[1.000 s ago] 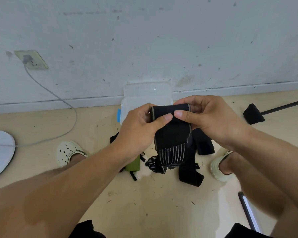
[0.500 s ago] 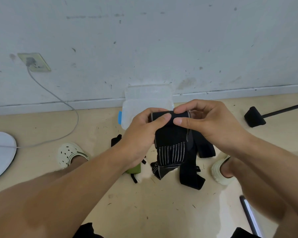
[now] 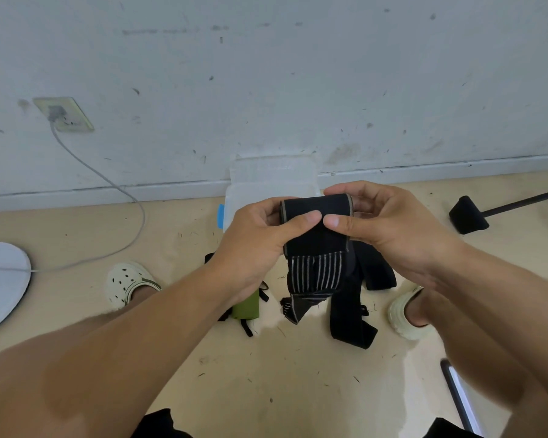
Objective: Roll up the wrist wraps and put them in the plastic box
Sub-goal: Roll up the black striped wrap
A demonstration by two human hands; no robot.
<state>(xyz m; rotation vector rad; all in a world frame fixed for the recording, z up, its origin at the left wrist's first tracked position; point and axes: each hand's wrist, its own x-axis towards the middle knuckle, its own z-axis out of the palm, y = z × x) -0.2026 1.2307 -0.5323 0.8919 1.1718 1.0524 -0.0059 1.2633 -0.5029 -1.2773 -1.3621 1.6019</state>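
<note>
— So where has the wrap got to?

— Up in both hands, above the floor. The left hand [image 3: 253, 245] and the right hand [image 3: 389, 229] are each closed on the black elastic wrist wrap with pale stripes [image 3: 315, 248], thumbs nearly meeting on its front. The top edge is turned over into a short roll lying 9 to 3 o'clock between the hands; the loose tail hangs toward 6.

— And the box?

— The clear plastic box with a blue latch [image 3: 234, 203] sits open at the wall, at 12 o'clock from the hands, just behind them and partly hidden. Both hands look equally near it.

— So what's left?

— I'd judge most of the rolling. The roll must travel down the tail, toward 6, before anything goes forward to 12. More black straps [image 3: 351, 317] and an olive-green fabric roll [image 3: 246, 306] lie on the floor below, between the cream clogs [image 3: 125, 284].
</note>
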